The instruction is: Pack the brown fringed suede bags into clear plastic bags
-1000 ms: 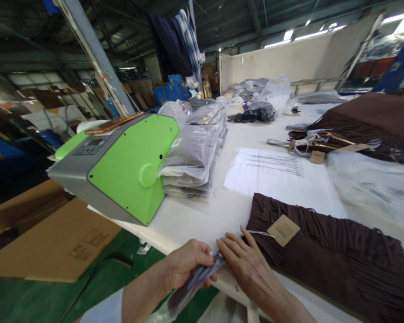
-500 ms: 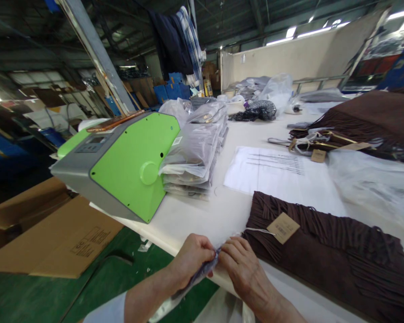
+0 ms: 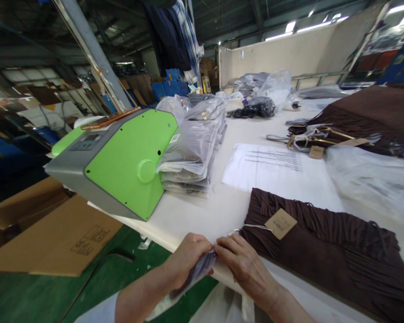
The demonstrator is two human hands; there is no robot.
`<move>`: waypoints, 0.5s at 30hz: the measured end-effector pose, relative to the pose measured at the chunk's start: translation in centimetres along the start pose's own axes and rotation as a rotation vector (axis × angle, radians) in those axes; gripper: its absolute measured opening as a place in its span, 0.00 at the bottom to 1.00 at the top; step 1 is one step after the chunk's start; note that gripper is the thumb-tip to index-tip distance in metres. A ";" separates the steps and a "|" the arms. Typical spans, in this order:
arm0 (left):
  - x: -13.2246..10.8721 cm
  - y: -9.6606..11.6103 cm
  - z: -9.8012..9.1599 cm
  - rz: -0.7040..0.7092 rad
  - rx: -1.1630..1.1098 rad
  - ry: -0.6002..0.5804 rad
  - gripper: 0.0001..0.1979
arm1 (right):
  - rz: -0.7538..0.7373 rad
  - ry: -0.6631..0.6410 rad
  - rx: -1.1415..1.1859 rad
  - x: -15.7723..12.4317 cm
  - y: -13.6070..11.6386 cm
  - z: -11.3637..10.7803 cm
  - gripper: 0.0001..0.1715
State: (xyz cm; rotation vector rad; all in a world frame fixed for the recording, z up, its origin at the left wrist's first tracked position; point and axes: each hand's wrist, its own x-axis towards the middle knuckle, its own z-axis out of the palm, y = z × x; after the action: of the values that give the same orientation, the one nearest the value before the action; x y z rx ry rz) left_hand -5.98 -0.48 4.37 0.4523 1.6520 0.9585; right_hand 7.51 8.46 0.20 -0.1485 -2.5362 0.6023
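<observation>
At the table's front edge, my left hand is closed on a narrow grey wrapped strip that hangs down toward the lower left. My right hand touches it with fingers bent together on the strip's upper end, close beside the left. Just right of my right hand lies a dark brown fringed bag, with a tan tag on a white string on top. The fingertips partly hide the strip's upper end.
A green and grey machine stands left of a stack of plastic-wrapped packages. White printed cloth or paper lies behind the bag. More brown fringed bags and clear plastic are at right. An open cardboard box stands lower left.
My hands have shifted slightly, and more of the grey strip shows below my left fingers. The whole view has moved a little.
</observation>
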 end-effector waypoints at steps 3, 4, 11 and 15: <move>0.6 -0.3 -0.3 -0.125 -0.085 -0.067 0.09 | -0.029 0.031 -0.009 -0.2 0.2 0.2 0.16; 0.8 -0.4 -0.4 -0.150 -0.083 -0.082 0.10 | -0.035 0.036 -0.012 -0.2 0.2 0.3 0.16; 0.9 -0.3 -0.1 -0.150 -0.021 -0.019 0.09 | -0.056 0.029 -0.003 -0.6 0.4 0.5 0.09; 0.7 -0.3 0.4 -0.097 0.016 0.054 0.08 | -0.059 0.001 0.033 -0.7 0.5 0.2 0.06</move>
State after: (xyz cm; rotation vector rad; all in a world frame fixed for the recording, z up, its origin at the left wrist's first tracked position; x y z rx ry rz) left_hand -5.76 -0.01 3.72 0.3565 1.7159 0.8926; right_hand 7.98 8.68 -0.56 -0.0622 -2.5184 0.6202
